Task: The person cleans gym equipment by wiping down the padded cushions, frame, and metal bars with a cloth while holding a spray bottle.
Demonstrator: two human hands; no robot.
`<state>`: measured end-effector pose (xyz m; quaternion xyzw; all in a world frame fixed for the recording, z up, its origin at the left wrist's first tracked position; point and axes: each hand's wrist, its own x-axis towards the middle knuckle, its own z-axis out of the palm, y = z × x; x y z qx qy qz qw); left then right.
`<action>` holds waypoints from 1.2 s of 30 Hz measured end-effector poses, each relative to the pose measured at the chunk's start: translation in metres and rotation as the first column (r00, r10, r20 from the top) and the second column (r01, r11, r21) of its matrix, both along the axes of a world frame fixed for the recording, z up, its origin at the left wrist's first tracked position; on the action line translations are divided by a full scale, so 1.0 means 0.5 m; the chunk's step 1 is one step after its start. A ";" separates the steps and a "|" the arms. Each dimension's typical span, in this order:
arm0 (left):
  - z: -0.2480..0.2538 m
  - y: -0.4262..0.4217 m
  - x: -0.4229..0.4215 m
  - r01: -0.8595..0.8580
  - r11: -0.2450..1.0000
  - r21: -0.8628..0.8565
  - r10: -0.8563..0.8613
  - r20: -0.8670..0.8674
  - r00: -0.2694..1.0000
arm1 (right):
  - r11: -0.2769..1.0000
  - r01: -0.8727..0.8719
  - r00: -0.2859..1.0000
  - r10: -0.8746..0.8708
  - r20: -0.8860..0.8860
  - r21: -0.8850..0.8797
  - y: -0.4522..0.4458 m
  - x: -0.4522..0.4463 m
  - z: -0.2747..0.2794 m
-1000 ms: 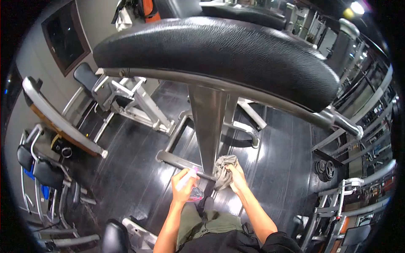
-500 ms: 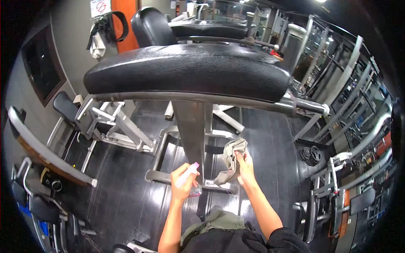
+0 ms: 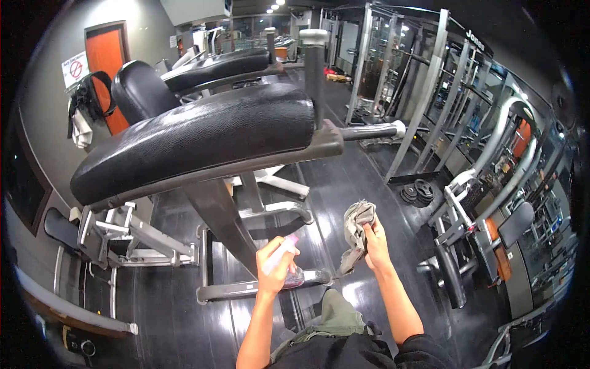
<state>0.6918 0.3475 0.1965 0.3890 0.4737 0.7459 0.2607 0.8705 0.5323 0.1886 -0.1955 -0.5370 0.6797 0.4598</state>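
Observation:
My left hand (image 3: 274, 268) is closed round a clear spray bottle (image 3: 295, 277) with a white and pink head, low in the middle of the view. To its right, my right hand (image 3: 376, 243) grips a crumpled grey cloth (image 3: 358, 230), whose lower end hangs loose. Beyond both hands stands a gym bench with a long black pad (image 3: 203, 138) on a grey metal frame (image 3: 224, 218). Neither the bottle nor the cloth touches the pad.
A metal handle (image 3: 372, 131) juts out at the pad's right end. Weight plates (image 3: 418, 192) lie on the dark floor (image 3: 332, 178) at the right, near racks and machines. More machines (image 3: 147, 237) stand at the left. A belt and white cloth (image 3: 81, 126) hang on the wall.
The view has turned right and up, so the padded bench has shifted left and more racks show. Both hands still hold the bottle and the cloth, now a little further apart.

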 end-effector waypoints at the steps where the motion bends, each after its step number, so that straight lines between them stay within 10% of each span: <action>1: 0.000 0.009 0.001 0.019 1.000 -0.003 -0.019 -0.019 1.000 | 1.000 0.009 1.000 -0.009 0.015 -0.015 0.000 0.005 0.013; 36: 0.041 0.625 0.115 -0.162 0.987 -0.024 0.158 -0.132 0.979 | 0.978 -0.177 0.984 0.177 -0.013 -0.109 0.609 0.083 -0.024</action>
